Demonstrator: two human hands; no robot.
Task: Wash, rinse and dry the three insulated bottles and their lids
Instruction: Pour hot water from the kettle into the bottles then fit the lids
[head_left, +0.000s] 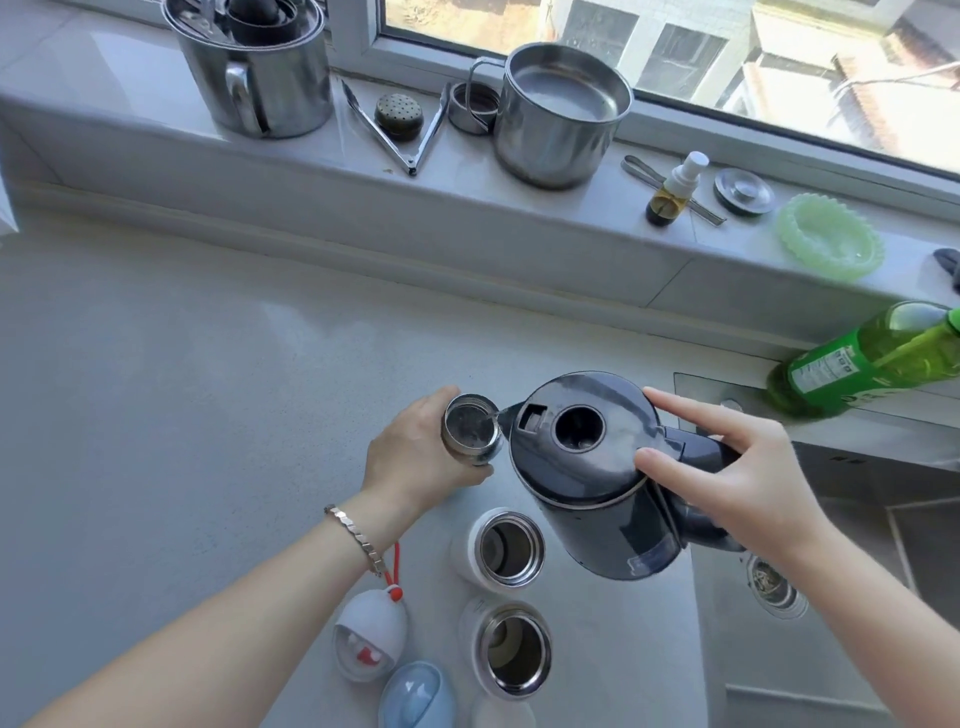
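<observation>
Left hand (415, 452) curled around a small steel bottle (471, 428), bare forearm extended with wrist bracelet, right hand (727, 467) gripping dark grey kettle (592, 467) handle, thumb on lid

Held bottle (470, 430): body hidden by left hand (415, 452)
Kettle (597, 467): handle mostly under right hand (727, 467)
Third lid (503, 713): cut by bottom edge
Green bottle (862, 358): cap end cut by right edge
Sink (779, 592): partly behind kettle, right arm

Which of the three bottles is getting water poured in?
The farthest bottle, gripped by the left hand; the kettle spout tips into it. The two nearer stand untouched.
</observation>
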